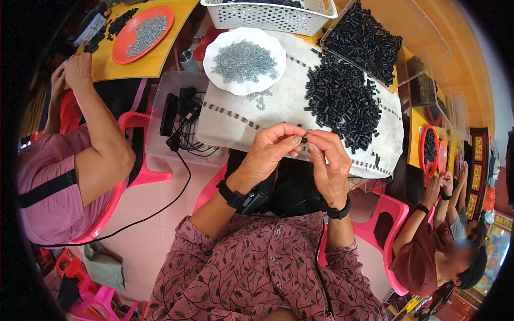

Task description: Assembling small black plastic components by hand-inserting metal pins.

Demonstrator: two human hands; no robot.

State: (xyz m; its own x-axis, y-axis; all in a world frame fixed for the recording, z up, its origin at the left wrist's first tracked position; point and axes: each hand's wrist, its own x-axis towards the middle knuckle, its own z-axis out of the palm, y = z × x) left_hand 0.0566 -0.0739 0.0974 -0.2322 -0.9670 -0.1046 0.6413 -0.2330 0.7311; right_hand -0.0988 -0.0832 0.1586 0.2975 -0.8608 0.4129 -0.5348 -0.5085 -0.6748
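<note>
Over the near edge of the cloth-covered table, my left hand (273, 150) and my right hand (331, 163) meet fingertip to fingertip. Both pinch a small black cylindrical piece (304, 140), mostly covered by the fingers. Beyond my right hand spreads a large heap of black cylindrical pieces (342, 101). A white scalloped plate (212, 75) stands beyond my left hand, carrying a pile of small clear or silvery pieces (245, 61). A few more of these loose pieces (261, 99) lie on the cloth just below the plate.
A white perforated basket (267, 20) and a clear bin (423, 59) with more black pieces stand at the back. Left of the table, a clear box (160, 144) holds cables. Co-workers sit at left and right, near pink chairs (393, 214). A black cable (176, 198) crosses the left side.
</note>
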